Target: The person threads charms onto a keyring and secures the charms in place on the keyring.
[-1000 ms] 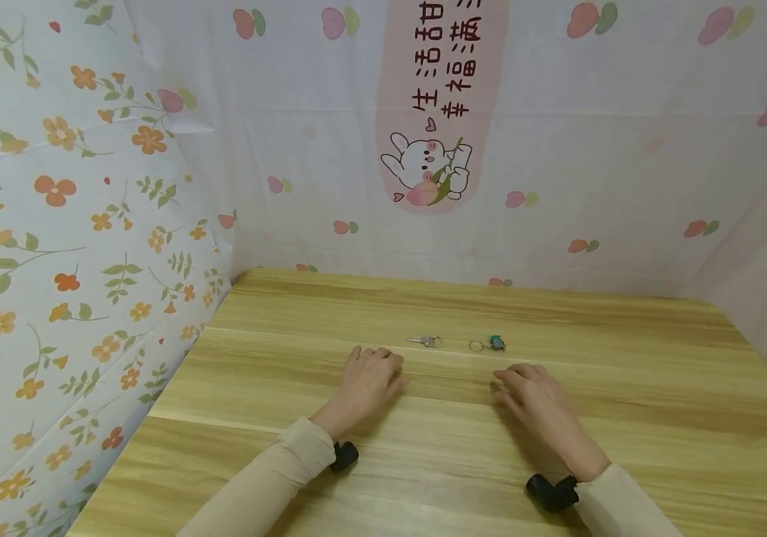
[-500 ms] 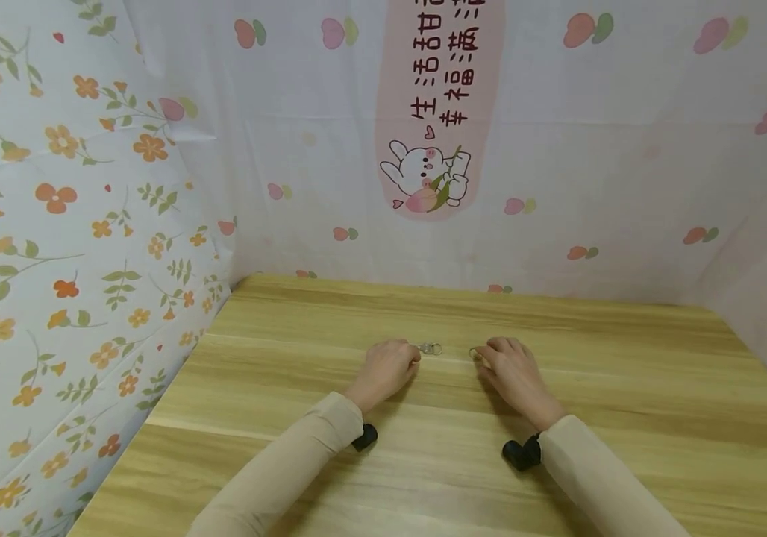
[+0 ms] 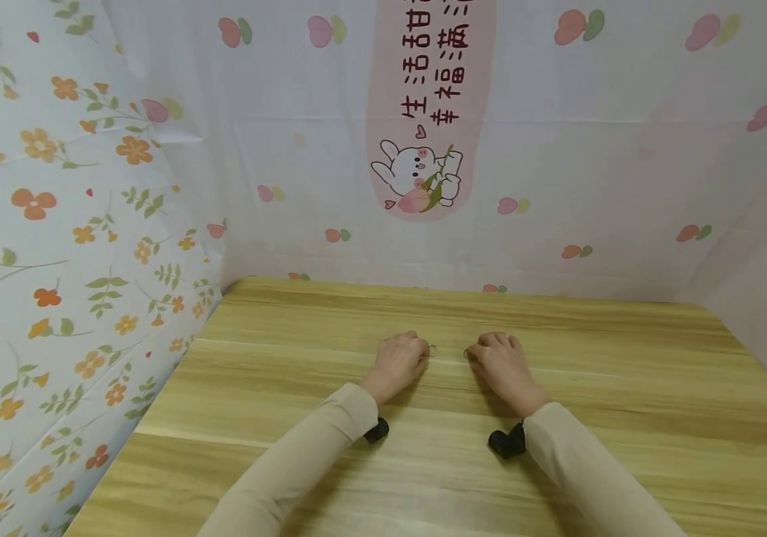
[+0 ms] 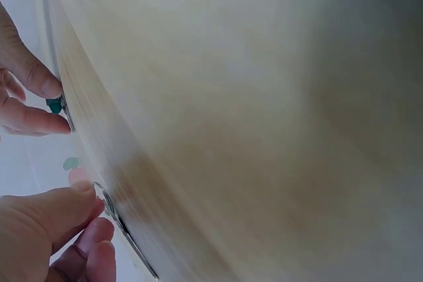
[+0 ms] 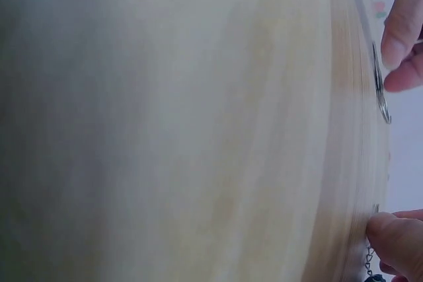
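My left hand [image 3: 397, 364] is at the key [image 4: 135, 246], which lies flat on the wooden table with its split ring [image 3: 432, 350] showing past the fingertips. In the right wrist view, the left thumb and a finger come close together beside the key [image 5: 377, 74]; whether they pinch it is unclear. My right hand [image 3: 501, 369] bends its thumb and fingers onto the ring of a keychain [image 3: 466, 353]. A short chain [image 5: 369, 259] and a dark charm [image 5: 374, 278] hang below the right thumb; the charm's green part [image 4: 54, 105] shows between the fingers in the left wrist view.
The wooden table [image 3: 437, 462] spreads around both hands. A patterned white cloth [image 3: 289, 134] stands behind it, and a flowered cloth [image 3: 41, 298] runs along the left. Black wrist cameras [image 3: 507, 441] sit under the sleeves.
Both hands have moved forward and inward, the left onto the key and the right onto the keychain. The charm and most of the key are now covered in the head view.
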